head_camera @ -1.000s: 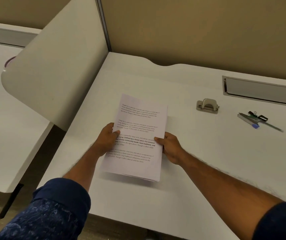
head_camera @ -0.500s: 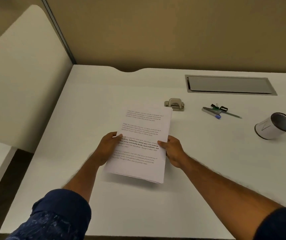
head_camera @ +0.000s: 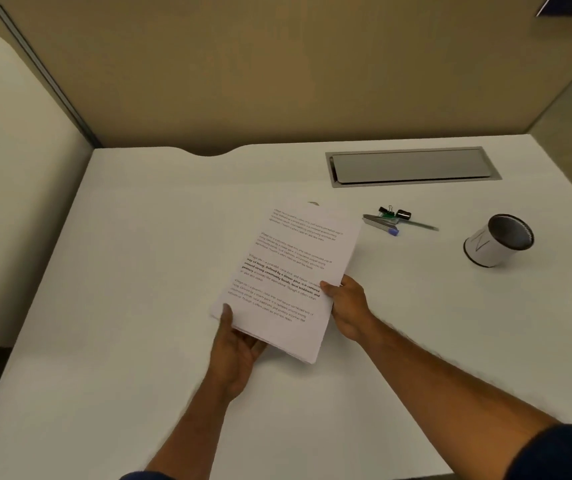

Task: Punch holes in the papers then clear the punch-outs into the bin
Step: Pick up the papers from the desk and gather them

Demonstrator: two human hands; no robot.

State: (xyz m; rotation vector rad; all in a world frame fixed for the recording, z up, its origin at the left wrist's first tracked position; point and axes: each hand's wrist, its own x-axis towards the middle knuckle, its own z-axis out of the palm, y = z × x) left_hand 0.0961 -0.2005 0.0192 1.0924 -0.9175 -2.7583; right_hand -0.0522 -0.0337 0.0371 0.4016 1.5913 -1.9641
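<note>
left grip holds papers at near-left corner | right grip pinches right edge | papers between both grips

1. The papers are a thin stack of white sheets. The top page carries several short paragraphs of black print, a few lines of them bold. The stack is held just above the desk, its far end turned to the right. The left hand grips the near left corner and the right hand pinches the right edge.
2. The hole punch shows only as a small grey sliver past the stack's far edge.
3. The bin is a small white cylinder with a dark rim and a dark inside. It stands on the desk, well to the right of the papers.
</note>
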